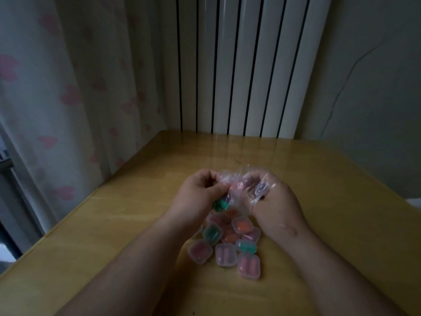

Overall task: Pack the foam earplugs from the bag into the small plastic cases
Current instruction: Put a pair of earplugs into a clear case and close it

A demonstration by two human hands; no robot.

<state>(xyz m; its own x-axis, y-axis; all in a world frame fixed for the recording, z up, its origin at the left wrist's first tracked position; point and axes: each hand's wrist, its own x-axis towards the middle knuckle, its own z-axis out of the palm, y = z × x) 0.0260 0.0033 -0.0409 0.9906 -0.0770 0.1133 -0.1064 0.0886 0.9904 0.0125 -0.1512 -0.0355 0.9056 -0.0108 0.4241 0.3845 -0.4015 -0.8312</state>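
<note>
Tabletop (102, 236) lying open on both outer sides, small plastic cases (225, 256) crowding the gap between left hand (200, 190) and right hand (275, 201), bag (231, 176) hanging over them, radiator (239, 76) and curtain (68, 99) walling far and left edges

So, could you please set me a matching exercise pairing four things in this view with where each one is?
Things: 1 plastic bag; 2 pile of cases; 3 radiator; 4 curtain.
Places: A behind the table; B on the table, between the wrists; C left of the table; D held by the left hand and right hand.
Pairs: 1-D; 2-B; 3-A; 4-C.
</note>
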